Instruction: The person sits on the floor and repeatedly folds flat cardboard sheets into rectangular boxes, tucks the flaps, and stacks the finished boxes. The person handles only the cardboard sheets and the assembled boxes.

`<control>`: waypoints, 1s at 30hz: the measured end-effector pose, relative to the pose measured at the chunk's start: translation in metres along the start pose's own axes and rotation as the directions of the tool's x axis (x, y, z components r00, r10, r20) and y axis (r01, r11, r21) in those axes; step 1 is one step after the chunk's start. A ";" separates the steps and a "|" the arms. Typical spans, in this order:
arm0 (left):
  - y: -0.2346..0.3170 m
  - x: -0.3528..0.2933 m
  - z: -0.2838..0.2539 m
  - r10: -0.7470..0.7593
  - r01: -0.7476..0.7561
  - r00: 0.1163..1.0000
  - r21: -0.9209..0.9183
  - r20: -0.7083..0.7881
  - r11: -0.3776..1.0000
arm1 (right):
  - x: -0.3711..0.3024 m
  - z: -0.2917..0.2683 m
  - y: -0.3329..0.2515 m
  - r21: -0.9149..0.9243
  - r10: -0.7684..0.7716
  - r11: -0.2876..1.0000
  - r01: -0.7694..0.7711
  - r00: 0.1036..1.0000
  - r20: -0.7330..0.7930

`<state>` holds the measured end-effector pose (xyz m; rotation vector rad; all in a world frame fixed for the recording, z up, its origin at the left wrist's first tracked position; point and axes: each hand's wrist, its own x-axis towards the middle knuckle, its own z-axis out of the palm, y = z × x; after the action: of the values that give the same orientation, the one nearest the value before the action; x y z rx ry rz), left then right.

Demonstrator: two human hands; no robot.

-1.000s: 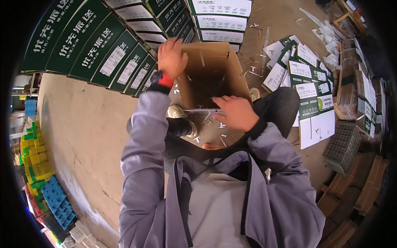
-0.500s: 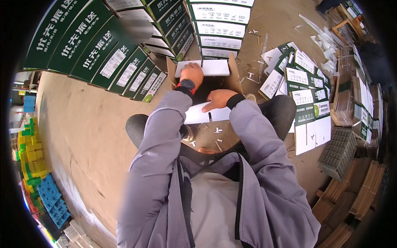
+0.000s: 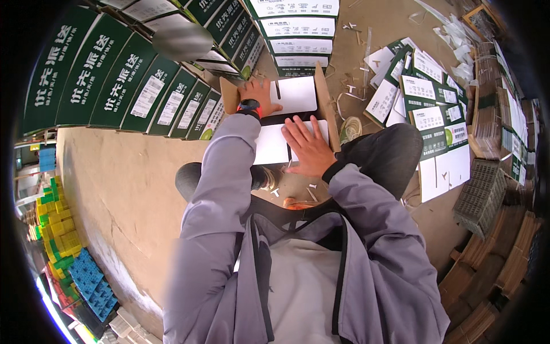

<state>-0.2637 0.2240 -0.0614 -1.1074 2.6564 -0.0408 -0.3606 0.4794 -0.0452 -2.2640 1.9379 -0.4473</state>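
An open cardboard box (image 3: 326,106) stands on the floor between my knees, its brown side flaps upright at left and right. Its far white flap (image 3: 298,95) and near white flap (image 3: 270,147) slope inward, with a dark gap between them. My left hand (image 3: 256,97), with a dark watch on a red band at the wrist, lies spread on the left part of the far flap. Palm down and fingers apart, my right hand (image 3: 310,148) rests on the right part of the near flap. Neither hand holds anything.
Green-and-white cartons (image 3: 123,80) are stacked at the left, with another white-fronted stack (image 3: 295,28) just beyond the box. Flattened cartons (image 3: 427,117) lie at the right beside a grey plastic crate (image 3: 480,198). Cardboard scraps (image 3: 275,192) litter the floor. A shoe (image 3: 350,129) touches the box's right side.
The far and near flaps have folded down further, narrowing the gap. Both hands have gone from bent fingers at the flap edges to lying spread on the flaps.
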 end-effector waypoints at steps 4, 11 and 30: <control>0.033 0.004 -0.002 -0.082 0.079 0.996 0.082 0.038 0.994 | 0.010 0.037 0.027 0.003 -0.086 0.996 0.087 0.982 0.166; 0.037 -0.034 0.097 -0.016 0.110 0.965 0.346 -0.263 0.932 | 0.024 0.055 0.027 0.181 0.159 0.966 -0.185 0.976 0.149; 0.068 -0.105 0.163 -0.119 0.073 0.991 -0.473 -0.067 0.878 | 0.019 0.136 0.039 0.063 0.431 0.899 -0.434 0.901 0.049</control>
<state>-0.1992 0.3575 -0.2032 -1.4079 2.7682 0.5796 -0.3534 0.4417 -0.1829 -1.7061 2.2778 -0.4079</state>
